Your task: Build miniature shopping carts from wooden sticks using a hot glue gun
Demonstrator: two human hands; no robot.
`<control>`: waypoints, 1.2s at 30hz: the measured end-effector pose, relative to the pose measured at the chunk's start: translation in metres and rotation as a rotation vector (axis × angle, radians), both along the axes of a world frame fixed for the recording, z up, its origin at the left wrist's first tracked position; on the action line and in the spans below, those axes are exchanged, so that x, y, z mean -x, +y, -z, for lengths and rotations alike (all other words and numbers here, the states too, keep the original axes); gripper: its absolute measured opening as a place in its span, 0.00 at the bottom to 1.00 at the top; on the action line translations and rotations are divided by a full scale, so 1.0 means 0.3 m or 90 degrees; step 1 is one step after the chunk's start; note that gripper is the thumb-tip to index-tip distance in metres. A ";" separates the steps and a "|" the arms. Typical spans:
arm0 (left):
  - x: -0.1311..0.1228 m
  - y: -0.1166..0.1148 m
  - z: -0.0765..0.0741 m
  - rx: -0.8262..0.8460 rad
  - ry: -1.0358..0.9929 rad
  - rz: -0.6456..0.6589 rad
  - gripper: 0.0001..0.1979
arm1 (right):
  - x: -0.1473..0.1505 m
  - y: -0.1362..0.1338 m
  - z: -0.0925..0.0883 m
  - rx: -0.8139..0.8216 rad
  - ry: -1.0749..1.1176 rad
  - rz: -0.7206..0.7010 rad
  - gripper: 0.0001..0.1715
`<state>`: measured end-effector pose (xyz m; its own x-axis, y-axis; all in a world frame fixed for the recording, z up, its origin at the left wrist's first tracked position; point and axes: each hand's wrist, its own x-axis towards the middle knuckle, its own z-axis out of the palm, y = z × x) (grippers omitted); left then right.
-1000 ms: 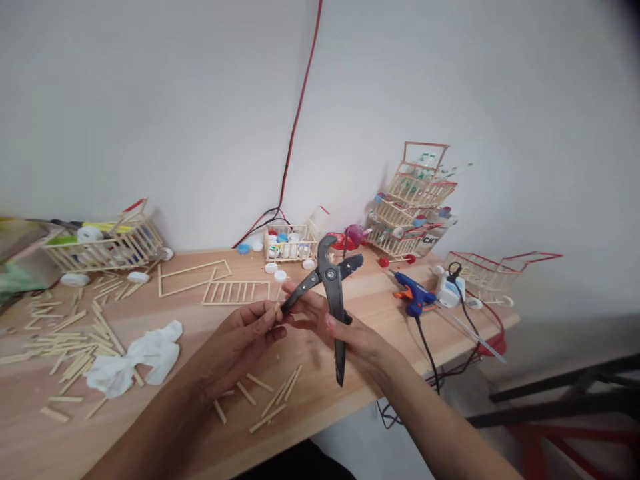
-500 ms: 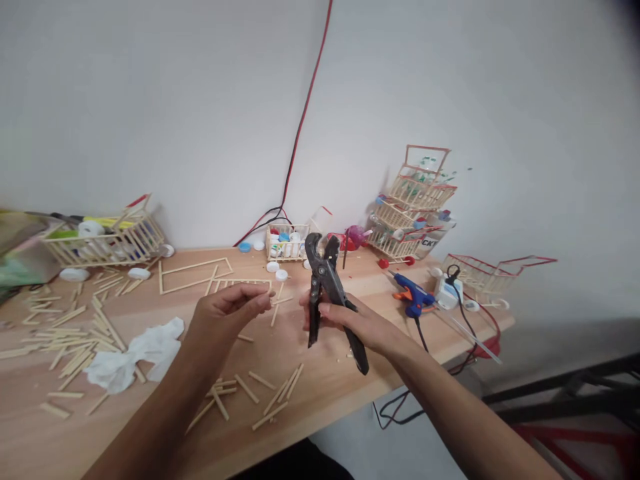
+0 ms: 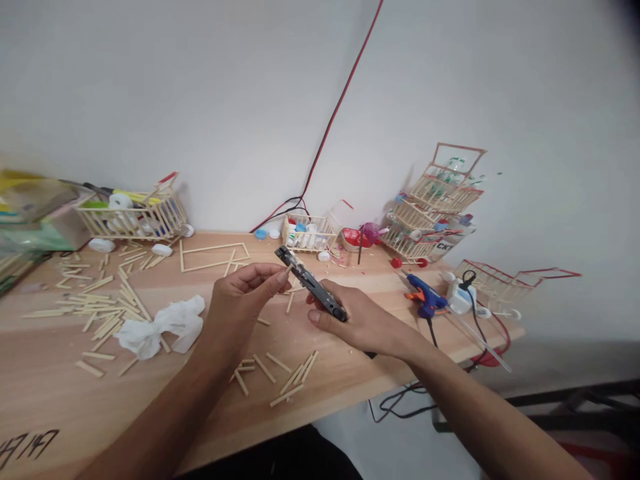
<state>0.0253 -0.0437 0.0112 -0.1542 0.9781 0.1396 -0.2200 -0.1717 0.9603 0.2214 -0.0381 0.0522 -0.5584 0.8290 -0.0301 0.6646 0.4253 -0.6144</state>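
In the frame's middle, the left hand (image 3: 245, 299) pinches a thin, pale wooden stick (image 3: 289, 269) by the tip of a long black cutter (image 3: 312, 285). The right hand (image 3: 361, 319) wraps around the cutter. This looks like snipping; the next move calls for holding the stick still.

A red-and-black cable (image 3: 334, 115) runs down the wall (image 3: 200, 100).

Craft workspace; wooden table (image 3: 75, 407), hand cutter (image 3: 315, 285), glue gun (image 3: 425, 293), loose sticks (image 3: 135, 295), miniature carts (image 3: 170, 217)
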 end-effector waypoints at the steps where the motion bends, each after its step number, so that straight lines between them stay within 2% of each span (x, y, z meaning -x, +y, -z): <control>1: 0.000 0.001 0.002 -0.001 -0.002 -0.001 0.08 | 0.006 -0.001 -0.002 -0.017 -0.011 0.013 0.18; 5: -0.001 0.004 0.005 -0.001 -0.015 0.001 0.09 | 0.017 -0.006 -0.005 -0.084 -0.022 0.052 0.17; 12: -0.007 0.000 -0.001 -0.017 0.023 -0.012 0.06 | 0.006 -0.014 -0.002 -0.141 -0.044 0.076 0.19; 25: -0.014 0.000 0.006 -0.019 0.073 -0.036 0.06 | -0.006 -0.011 0.049 -0.108 -0.028 0.107 0.22; 36: -0.013 -0.004 0.010 -0.040 0.108 -0.075 0.05 | 0.006 -0.026 0.063 -0.173 -0.027 0.108 0.26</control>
<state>0.0291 -0.0450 0.0082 -0.2368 0.9430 0.2337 -0.0316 -0.2478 0.9683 0.2195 -0.0458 0.0332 -0.4146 0.8911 0.1844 0.7625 0.4508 -0.4641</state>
